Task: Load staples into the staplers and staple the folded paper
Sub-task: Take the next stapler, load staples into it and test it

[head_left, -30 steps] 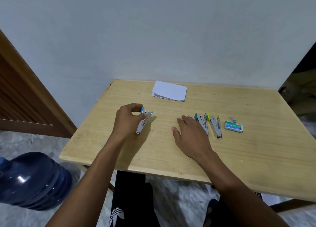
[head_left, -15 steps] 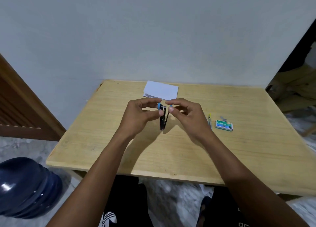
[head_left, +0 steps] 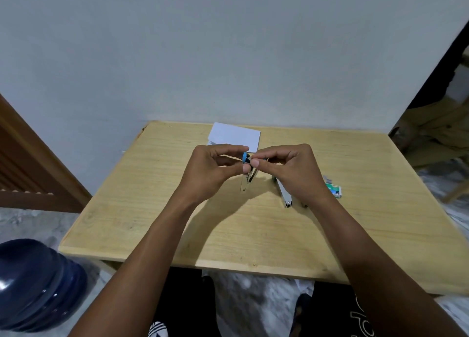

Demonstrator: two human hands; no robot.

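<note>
A small blue-capped metal stapler (head_left: 247, 178) hangs nose down above the middle of the wooden table (head_left: 157, 209). My left hand (head_left: 213, 173) pinches its top from the left, and my right hand (head_left: 291, 171) pinches it from the right. The folded white paper (head_left: 236, 134) lies at the table's far edge, just behind my hands. Another stapler (head_left: 284, 197) lies on the table under my right wrist, partly hidden. A green staple box (head_left: 335, 190) sits to the right of it, with a few loose staples (head_left: 327, 178) behind it.
A grey wall stands right behind the table. A dark blue water jug (head_left: 35, 286) lies on the floor at the lower left. A wooden door frame (head_left: 30, 159) is at the left. My legs are under the near table edge.
My left hand lifted the blue stapler off the table and brought it to the middle. My right hand left the table and joined it on the stapler.
</note>
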